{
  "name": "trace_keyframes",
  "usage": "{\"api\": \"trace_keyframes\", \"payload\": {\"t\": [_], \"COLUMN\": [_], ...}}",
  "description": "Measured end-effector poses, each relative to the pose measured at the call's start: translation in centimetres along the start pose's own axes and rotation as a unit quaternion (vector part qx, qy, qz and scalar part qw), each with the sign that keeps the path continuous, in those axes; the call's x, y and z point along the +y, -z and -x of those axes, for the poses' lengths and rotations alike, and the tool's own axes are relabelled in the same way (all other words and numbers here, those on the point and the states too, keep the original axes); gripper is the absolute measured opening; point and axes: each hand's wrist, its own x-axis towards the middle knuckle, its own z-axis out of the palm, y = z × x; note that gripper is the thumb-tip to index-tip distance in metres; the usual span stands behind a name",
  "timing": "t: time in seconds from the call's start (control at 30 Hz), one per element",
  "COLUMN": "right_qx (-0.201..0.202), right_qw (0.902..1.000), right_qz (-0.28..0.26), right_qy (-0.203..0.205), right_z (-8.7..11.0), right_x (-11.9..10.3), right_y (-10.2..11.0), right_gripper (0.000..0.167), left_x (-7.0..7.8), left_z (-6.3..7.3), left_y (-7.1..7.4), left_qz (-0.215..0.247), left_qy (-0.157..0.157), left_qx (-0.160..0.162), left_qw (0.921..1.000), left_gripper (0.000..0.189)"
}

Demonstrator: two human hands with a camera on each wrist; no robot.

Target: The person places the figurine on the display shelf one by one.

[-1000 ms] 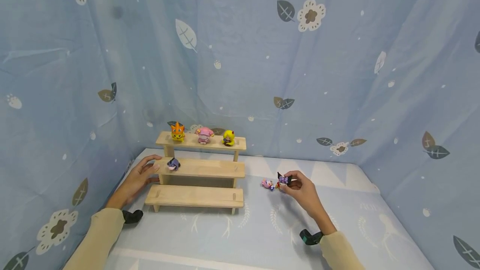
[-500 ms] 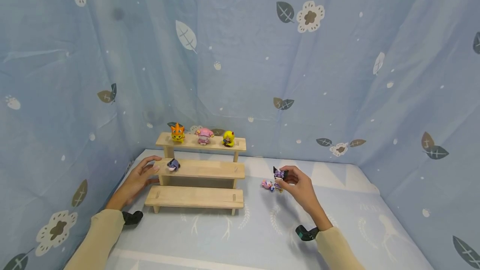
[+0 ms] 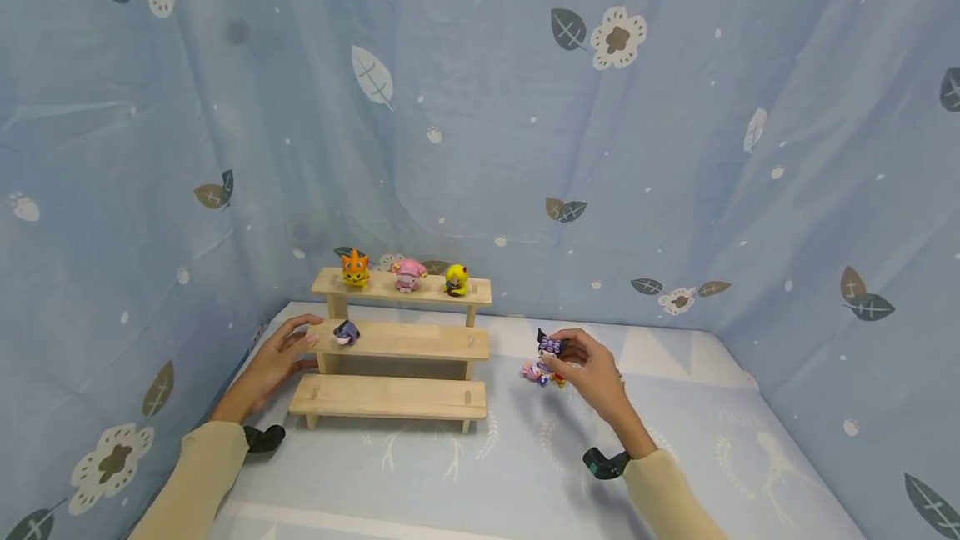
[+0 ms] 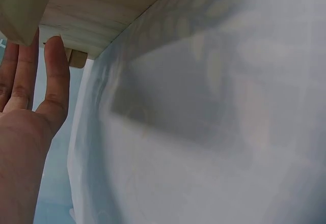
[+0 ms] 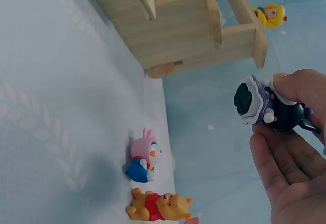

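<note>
A three-tier wooden display shelf point(image 3: 397, 340) stands on the left. My left hand point(image 3: 276, 358) holds the left end of its middle tier; in the left wrist view, fingers point(image 4: 55, 71) reach up against the wood. Pinched in my right hand point(image 3: 596, 373) is a small black-and-purple figurine point(image 3: 550, 346), raised above the cloth; the right wrist view shows its dark base point(image 5: 243, 99). Below it lie a pink-hooded figurine point(image 5: 142, 158) and a Winnie the Pooh figurine point(image 5: 158, 206), both on their sides. A blue-grey donkey figurine point(image 3: 347, 332) sits on the middle tier's left part.
Along the top tier stand an orange-and-yellow figurine point(image 3: 355, 268), a pink figurine point(image 3: 408, 274) and a yellow-haired figurine point(image 3: 456, 280). Patterned light cloth point(image 3: 420, 473) covers the table, with blue curtains point(image 3: 480, 107) around it. A pink bit point(image 5: 191, 220) shows beside Pooh.
My right hand has lifted the black-and-purple figurine slightly and moved it left, turning it more upright. My left hand stays on the shelf.
</note>
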Motion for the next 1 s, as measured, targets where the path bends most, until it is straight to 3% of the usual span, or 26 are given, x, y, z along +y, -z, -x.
{"api": "trace_keyframes", "payload": {"t": [0.4,0.67,1.0], "right_qx": [0.003,-0.008,-0.014], "right_qw": [0.9999,0.9993,0.9965], "right_qz": [0.009,-0.004,-0.019], "right_qy": [0.01,0.036,0.08], "right_z": [-1.6,-2.2,-3.2], "right_x": [2.6,2.2,1.2], "right_y": [-1.1,-1.6,-2.9], "right_gripper": [0.038,0.04,0.036], "left_x": [-0.5,-0.3,0.1], "left_z": [-0.1,-0.2,0.1], "left_y": [-0.1,0.0,-0.1], "left_qz": [-0.008,-0.01,0.002], "left_qy": [-0.001,0.003,0.002], "left_qx": [0.002,0.004,0.003], "left_qw": [1.0,0.9999,1.0], "left_gripper": [0.065,0.067,0.057]}}
